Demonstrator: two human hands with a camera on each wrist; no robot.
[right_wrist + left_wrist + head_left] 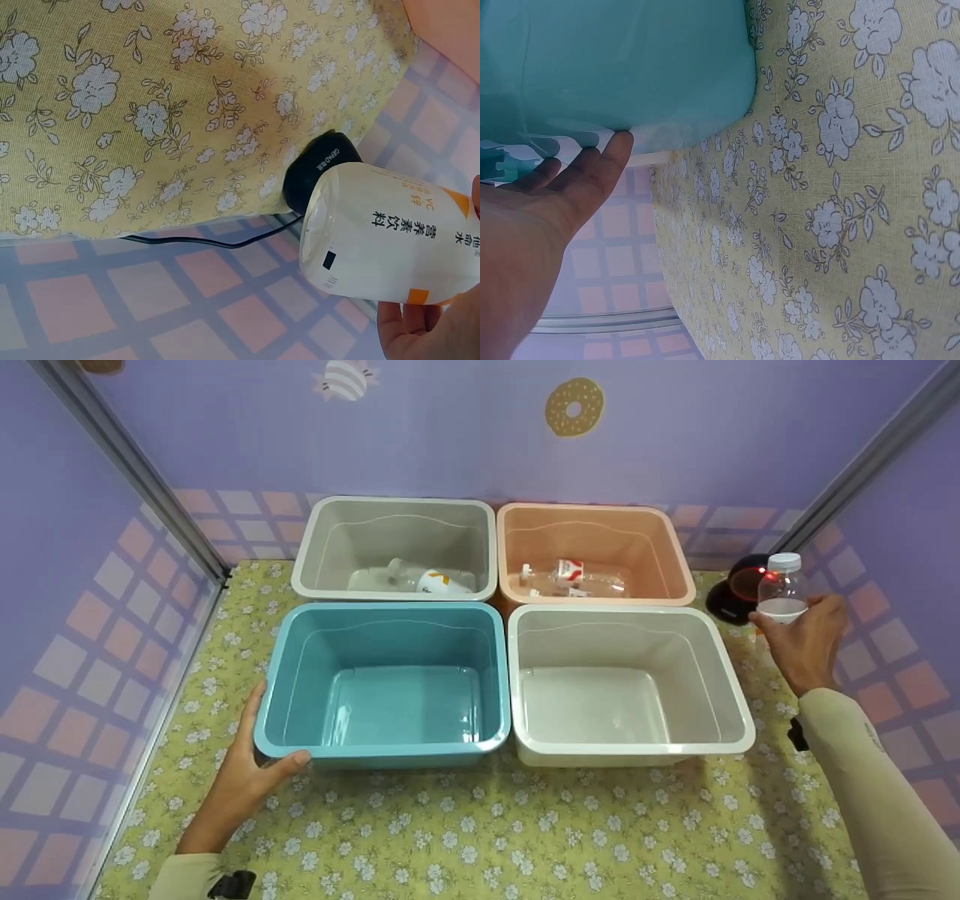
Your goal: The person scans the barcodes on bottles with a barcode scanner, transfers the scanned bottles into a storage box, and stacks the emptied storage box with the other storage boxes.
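At the right side, my right hand [810, 637] grips a clear plastic drink bottle [784, 585] with a white cap. The bottle's white and orange label [390, 232] and its base show in the right wrist view. Just behind the bottle is a black barcode scanner [731, 600] with red light glowing on it. At the near left corner of a teal bin [382, 752], my left hand [238, 765] rests with the thumb on the front rim and the fingers along the outer side wall. In the left wrist view those fingers [592, 176] look fairly straight against the teal plastic.
A cream bin [634, 748] stands right of the teal one. Behind them are a grey bin [394, 502] with bottles inside and a peach bin [592, 510] with clear bottles. The floral tablecloth [480, 832] lies beneath; a cable [195, 240] runs from the scanner. Purple walls enclose the table.
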